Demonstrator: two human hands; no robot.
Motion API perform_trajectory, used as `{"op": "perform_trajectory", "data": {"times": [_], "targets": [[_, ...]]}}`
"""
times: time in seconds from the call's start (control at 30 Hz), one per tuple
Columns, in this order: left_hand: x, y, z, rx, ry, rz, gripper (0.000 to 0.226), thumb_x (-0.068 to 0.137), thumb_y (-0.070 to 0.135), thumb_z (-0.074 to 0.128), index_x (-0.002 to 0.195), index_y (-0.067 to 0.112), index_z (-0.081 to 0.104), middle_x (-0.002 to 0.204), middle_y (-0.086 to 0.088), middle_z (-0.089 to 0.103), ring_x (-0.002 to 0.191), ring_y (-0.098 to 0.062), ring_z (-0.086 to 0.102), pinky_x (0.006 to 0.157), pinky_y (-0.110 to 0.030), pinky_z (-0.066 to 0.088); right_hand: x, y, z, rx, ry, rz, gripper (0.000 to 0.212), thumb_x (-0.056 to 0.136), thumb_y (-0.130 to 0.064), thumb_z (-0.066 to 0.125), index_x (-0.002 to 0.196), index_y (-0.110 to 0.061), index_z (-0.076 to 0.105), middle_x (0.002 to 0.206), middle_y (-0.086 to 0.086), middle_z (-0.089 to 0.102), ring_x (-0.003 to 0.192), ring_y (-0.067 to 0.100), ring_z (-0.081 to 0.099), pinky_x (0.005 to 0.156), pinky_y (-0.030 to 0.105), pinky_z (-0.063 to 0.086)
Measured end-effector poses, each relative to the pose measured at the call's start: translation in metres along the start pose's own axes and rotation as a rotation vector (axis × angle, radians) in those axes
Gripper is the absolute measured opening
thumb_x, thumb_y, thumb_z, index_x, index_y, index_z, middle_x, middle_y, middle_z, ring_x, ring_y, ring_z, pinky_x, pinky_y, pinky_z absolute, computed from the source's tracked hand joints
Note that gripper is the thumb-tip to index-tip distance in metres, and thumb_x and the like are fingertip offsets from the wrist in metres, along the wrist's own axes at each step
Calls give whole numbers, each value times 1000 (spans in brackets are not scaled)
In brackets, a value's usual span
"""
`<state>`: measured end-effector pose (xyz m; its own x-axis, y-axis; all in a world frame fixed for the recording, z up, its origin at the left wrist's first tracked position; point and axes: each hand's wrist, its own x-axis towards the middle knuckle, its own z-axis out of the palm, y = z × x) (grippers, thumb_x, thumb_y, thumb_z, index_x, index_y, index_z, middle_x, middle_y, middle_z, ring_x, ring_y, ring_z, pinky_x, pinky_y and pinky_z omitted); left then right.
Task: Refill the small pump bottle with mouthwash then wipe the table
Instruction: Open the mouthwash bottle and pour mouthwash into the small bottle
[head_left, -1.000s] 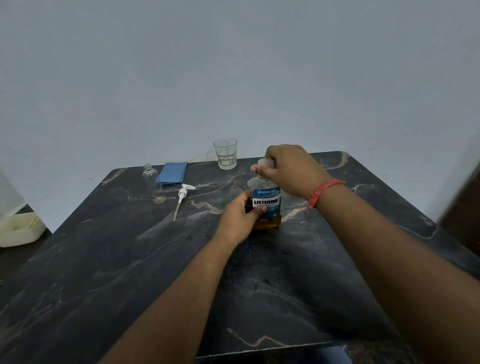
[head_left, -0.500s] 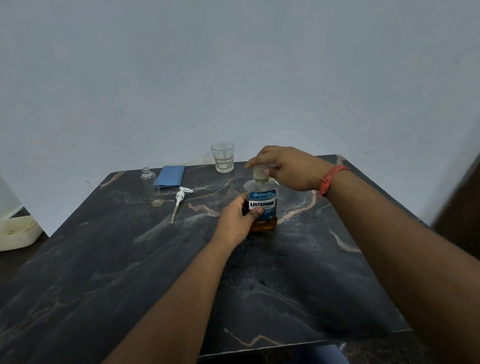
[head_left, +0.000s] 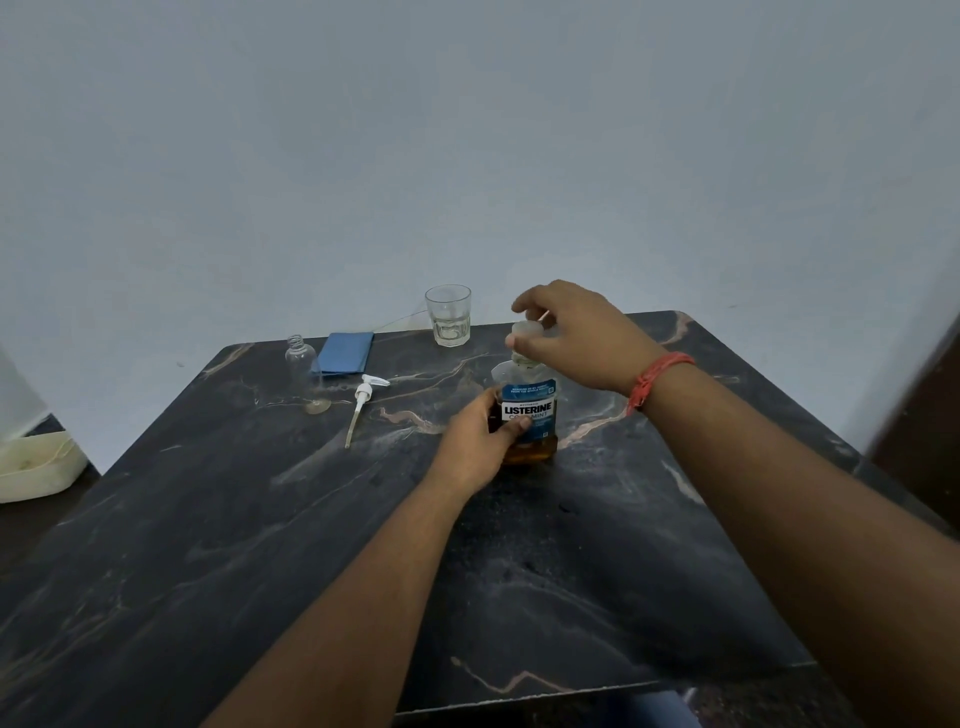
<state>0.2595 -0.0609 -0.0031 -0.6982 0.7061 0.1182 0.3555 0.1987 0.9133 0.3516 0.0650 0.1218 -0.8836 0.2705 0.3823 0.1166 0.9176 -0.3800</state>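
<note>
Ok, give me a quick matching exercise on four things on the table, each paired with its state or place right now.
Things:
1. mouthwash bottle
2. pump head
3. small bottle
4. glass

States:
A. upright, neck open, no pump
B. lying flat on the table
C. held by the left hand, right hand on its cap
D. at the far edge, near the wall

Pairs: 1-C, 2-B, 3-A, 4-D

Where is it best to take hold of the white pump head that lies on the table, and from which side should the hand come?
Grip the pump head at its thick white collar, coming from above. It lies flat on the table, its thin dip tube pointing toward the near edge and its nozzle toward the right; the collar looks the sturdiest part, and nothing crowds it.
</note>
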Motion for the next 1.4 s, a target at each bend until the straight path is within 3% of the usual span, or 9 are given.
{"op": "perform_trajectory", "data": {"times": [0.1,0.2,0.4,0.57,0.83,0.97,1.13,1.23,1.4], "targets": [[0,-2,1,-8,5,-4,38,97,27,65,133,29,55,129,10,67,119,-7,60,105,-32,46,0,1,3,-28,39,10,28,92,-33,60,117,-23,66,103,-3,54,91,10,53,77,21,41],[0,0,1,10,8,2,39,98,27,65,135,26,55,128,10,66,116,-6,59,100,-27,44,-3,-1,0,122,30,27,40,88,-18,57,128,-22,61,115,-4,61,101,9,56,81,19,40],[-2,0,2,-14,12,-3,39,98,26,65,135,27,55,127,10,67,117,-6,60,105,-30,46,-2,2,2,-4,62,45,31,88,-38,67,113,-20,65,101,-5,59,93,12,55,74,22,43],[0,-2,2,-25,12,-7,36,97,25,66,131,31,55,125,11,68,118,-8,62,109,-38,46,-4,3,0,241,131,83,29,85,-22,65,114,-21,69,103,-10,67,94,5,61,72,9,42],[-1,-3,3,-36,10,-20,46,96,26,66,140,27,51,135,8,64,126,-10,58,111,-44,45,-19,21,3,621,415,193,22,90,-22,67,111,-18,70,96,-9,68,90,4,63,80,19,54],[-2,-2,3,-36,14,-15,46,97,23,65,141,25,51,135,5,64,122,-8,59,110,-40,46,-37,48,14,450,396,280,28,91,-21,63,118,-19,67,110,-5,65,98,6,60,79,14,46],[2,-5,4,-35,24,-21,49,97,25,65,143,25,49,136,5,64,123,-10,59,110,-40,46,-66,99,49,68,201,369,34,87,-22,65,121,-18,64,113,0,65,103,17,59,90,31,50],[4,-4,5,-46,13,-26,49,97,25,64,143,25,48,136,6,62,123,-8,57,110,-37,45,-79,112,64,32,171,423,35,84,-26,63,118,-22,62,109,-3,67,106,22,59,90,41,53],[5,1,12,-60,10,-11,47,98,21,64,143,22,49,128,10,62,117,-5,58,104,-28,45,-87,121,79,-24,148,396,26,88,-24,58,114,-21,64,112,0,65,111,23,51,92,37,47]]}}
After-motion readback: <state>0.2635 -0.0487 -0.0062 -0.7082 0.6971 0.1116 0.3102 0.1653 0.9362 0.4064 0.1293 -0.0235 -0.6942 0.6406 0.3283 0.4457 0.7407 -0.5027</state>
